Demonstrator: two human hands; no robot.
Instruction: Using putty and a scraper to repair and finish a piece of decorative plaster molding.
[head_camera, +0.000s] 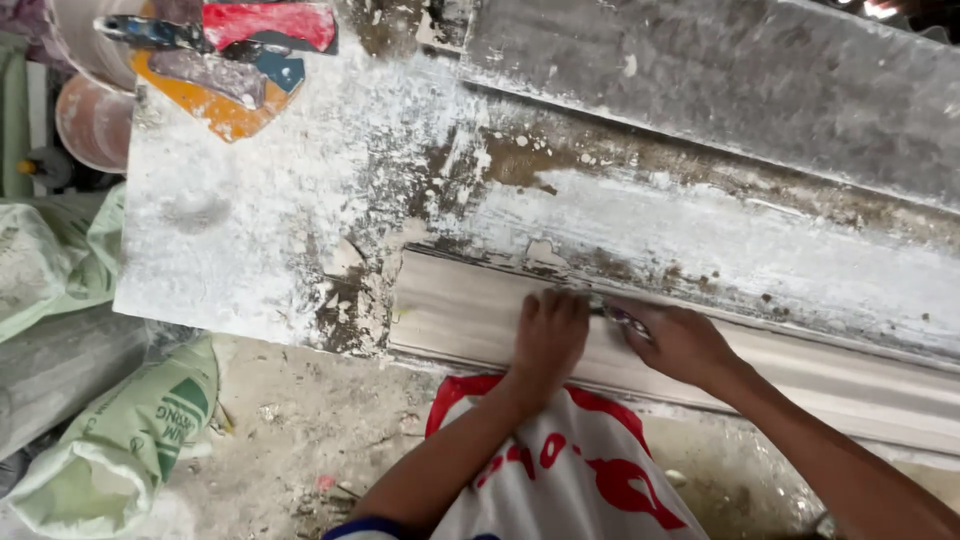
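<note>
— So, nearest the camera, what shows?

— A white shirt with red markings (570, 470), and both bare forearms reaching forward from it onto a long pale moulding strip (460, 315) that lies along the near edge of the workbench (250, 230).

— How is the left hand set?

— The left hand (548, 335) lies palm down on the strip, wrist bent a little, fingers curled under and pressed together against the strip's upper edge. It grips nothing that I can make out; it rests on the moulding.

— And the right?

— The right hand (680, 342) comes in from the right, forearm slanting up from the lower corner. Its fingers are closed round a small thin tool (622, 316), whose tip points left towards the left hand's fingertips, just beside them, at the strip's top edge. What kind of tool it is I cannot tell.

— Where does the strip run?

— From about mid-bench rightward, out past the right hand, slanting downward to the picture's edge.

— Beyond the hands?

— The bench top is smeared white with brown patches. Farther back lies a wide grey slab (720, 90). At the far left corner sit scrapers with red, orange and blue handles (230, 60), and a whitish bucket (85, 40) stands behind them.

— And to the left, lower down?

— Green and white sacks (120, 440) on the dusty floor.
</note>
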